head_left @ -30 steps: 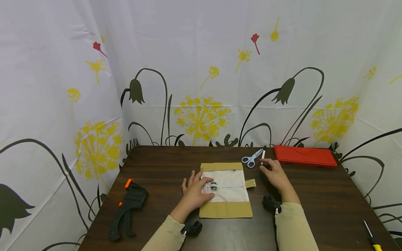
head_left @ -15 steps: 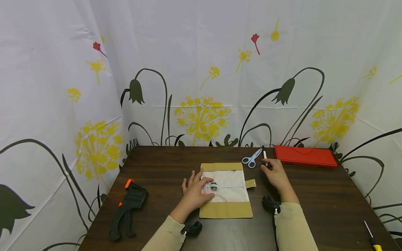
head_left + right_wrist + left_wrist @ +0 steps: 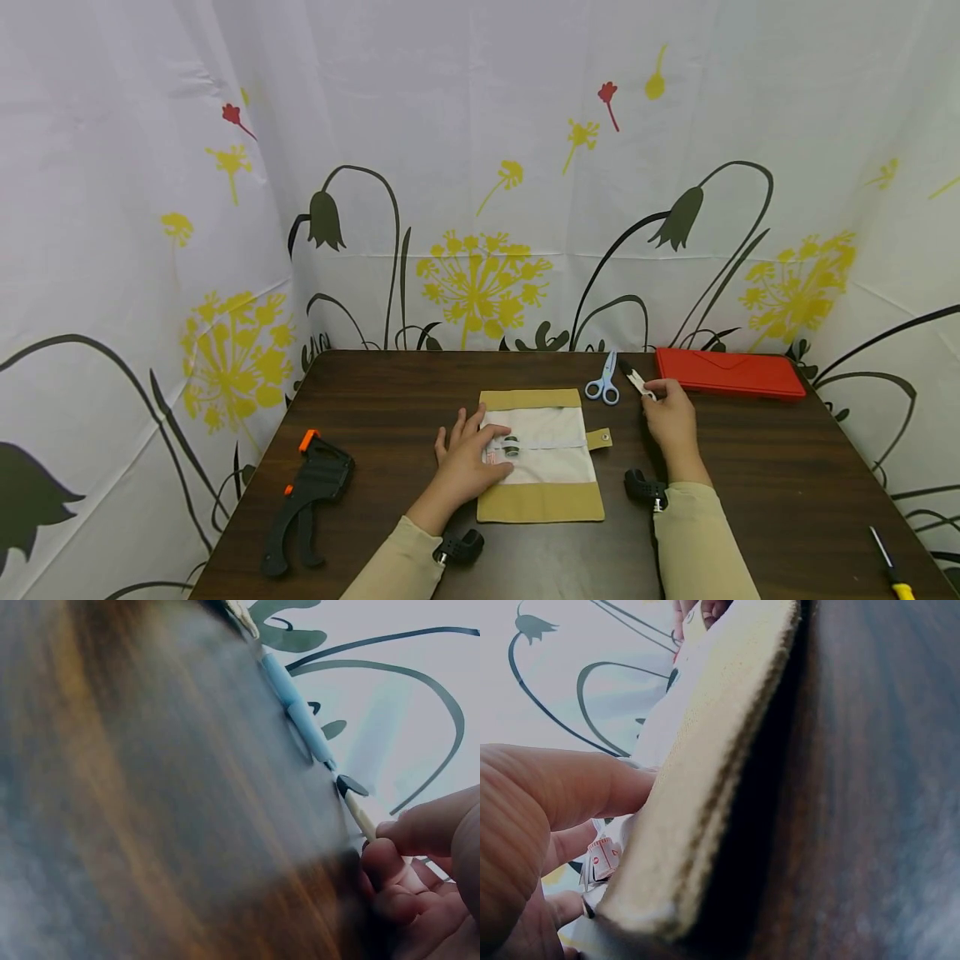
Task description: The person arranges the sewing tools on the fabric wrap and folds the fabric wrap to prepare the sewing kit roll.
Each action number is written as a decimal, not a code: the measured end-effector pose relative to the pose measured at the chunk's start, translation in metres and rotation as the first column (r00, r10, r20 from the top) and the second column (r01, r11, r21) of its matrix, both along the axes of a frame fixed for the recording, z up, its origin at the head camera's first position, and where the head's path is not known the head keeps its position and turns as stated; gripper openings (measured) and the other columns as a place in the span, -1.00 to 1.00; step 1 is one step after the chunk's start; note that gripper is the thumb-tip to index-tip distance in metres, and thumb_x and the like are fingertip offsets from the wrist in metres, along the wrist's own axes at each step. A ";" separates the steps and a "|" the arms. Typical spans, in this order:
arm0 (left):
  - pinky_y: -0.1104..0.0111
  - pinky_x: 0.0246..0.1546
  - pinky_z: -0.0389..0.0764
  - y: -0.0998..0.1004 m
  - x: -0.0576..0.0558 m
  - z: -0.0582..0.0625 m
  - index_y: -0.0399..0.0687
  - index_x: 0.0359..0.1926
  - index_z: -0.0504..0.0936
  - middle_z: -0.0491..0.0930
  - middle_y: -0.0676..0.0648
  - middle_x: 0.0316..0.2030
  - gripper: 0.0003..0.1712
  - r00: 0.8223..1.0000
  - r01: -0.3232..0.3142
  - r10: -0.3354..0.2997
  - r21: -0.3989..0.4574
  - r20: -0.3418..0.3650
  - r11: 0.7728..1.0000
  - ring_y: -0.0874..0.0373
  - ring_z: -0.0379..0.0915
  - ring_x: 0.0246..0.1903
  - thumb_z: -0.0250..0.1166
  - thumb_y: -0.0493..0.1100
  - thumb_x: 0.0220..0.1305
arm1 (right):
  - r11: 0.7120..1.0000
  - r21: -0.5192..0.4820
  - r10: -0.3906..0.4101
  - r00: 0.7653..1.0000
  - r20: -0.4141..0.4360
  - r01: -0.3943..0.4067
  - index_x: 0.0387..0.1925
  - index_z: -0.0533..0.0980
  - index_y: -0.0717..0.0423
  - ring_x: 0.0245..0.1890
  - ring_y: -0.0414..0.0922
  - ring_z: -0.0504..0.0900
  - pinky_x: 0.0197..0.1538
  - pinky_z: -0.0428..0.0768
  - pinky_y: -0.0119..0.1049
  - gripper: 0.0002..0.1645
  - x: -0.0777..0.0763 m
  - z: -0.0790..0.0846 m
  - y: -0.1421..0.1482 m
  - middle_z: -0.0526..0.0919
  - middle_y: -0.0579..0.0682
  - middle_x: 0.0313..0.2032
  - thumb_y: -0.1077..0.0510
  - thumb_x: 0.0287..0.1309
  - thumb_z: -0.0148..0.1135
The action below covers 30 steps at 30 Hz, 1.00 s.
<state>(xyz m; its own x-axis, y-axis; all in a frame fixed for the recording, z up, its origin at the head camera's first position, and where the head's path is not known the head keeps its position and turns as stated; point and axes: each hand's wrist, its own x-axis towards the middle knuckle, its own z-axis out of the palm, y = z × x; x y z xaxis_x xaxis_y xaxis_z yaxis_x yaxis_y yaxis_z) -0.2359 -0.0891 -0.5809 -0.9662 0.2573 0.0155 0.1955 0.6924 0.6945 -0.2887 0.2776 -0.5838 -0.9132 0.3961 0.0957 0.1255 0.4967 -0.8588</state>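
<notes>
My left hand (image 3: pixel 468 462) rests on the left side of an unfolded tan and white fabric case (image 3: pixel 540 502), fingers spread. Beneath an elastic strap there sits a small dark green item (image 3: pixel 511 446); by my left fingers pokes out a folded red-and-white printed strip (image 3: pixel 604 855). Toward the back, my right hand (image 3: pixel 671 421) pinches the near end of a slim white tool with a black tip (image 3: pixel 637 382), its exact kind unclear. Just left of that tool lie light blue scissors (image 3: pixel 603 383), handles toward me.
A red case (image 3: pixel 727 372) lies at the back right of the dark wooden table (image 3: pixel 405 375). On the left is a black bar clamp with orange ends (image 3: pixel 311 492). A screwdriver with a yellow and black handle (image 3: pixel 892 571) lies at the front right. A patterned curtain (image 3: pixel 480 167) hangs behind.
My right hand has shifted right, and the white tool now slants with its black tip up-left. The scissors have swung to point nearly straight back. My left hand stays in place.
</notes>
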 end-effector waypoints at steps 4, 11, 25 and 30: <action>-0.48 0.55 -0.41 0.000 0.000 -0.001 0.20 0.26 0.74 0.06 -0.17 0.75 -0.42 1.000 -0.003 0.003 -0.004 -0.001 1.000 -0.35 -0.28 0.76 0.62 -0.01 0.20 | 0.993 -0.122 -0.010 1.000 -0.022 0.008 0.14 0.57 0.32 -0.48 -0.32 0.60 -0.39 0.53 -0.42 -0.71 0.000 -0.001 0.002 0.67 0.16 -0.23 0.32 0.46 0.19; -0.48 0.56 -0.42 0.000 0.000 0.001 0.20 0.27 0.73 0.07 -0.17 0.75 -0.42 1.000 -0.001 0.001 0.001 -0.001 1.000 -0.35 -0.28 0.76 0.60 0.01 0.22 | 0.923 -0.381 -0.081 0.994 -0.072 0.048 0.25 0.48 0.35 -0.52 -0.35 0.68 -0.40 0.70 -0.45 -0.65 -0.003 -0.002 0.004 0.65 0.14 -0.19 0.32 0.53 0.15; -0.51 0.53 -0.42 0.001 -0.001 -0.001 0.13 0.24 0.74 0.12 -0.26 0.72 -0.43 0.999 0.004 -0.003 0.012 -0.033 1.000 -0.44 -0.24 0.73 0.61 -0.05 0.18 | 0.663 -0.743 -0.311 0.869 -0.384 -0.092 0.46 0.22 0.29 -0.38 -0.11 0.80 -0.27 0.83 -0.29 -0.40 0.001 0.014 -0.002 0.48 0.07 -0.20 0.24 0.58 0.22; -0.49 0.55 -0.41 0.000 -0.001 -0.001 0.21 0.24 0.74 0.09 -0.19 0.74 -0.44 1.000 0.000 0.000 -0.005 -0.017 1.000 -0.38 -0.26 0.75 0.60 0.00 0.20 | 0.619 -0.760 -0.284 0.847 -0.449 -0.196 0.36 0.24 0.30 -0.51 -0.11 0.82 -0.40 0.81 -0.23 -0.48 0.002 0.018 -0.015 0.54 0.10 -0.19 0.21 0.59 0.22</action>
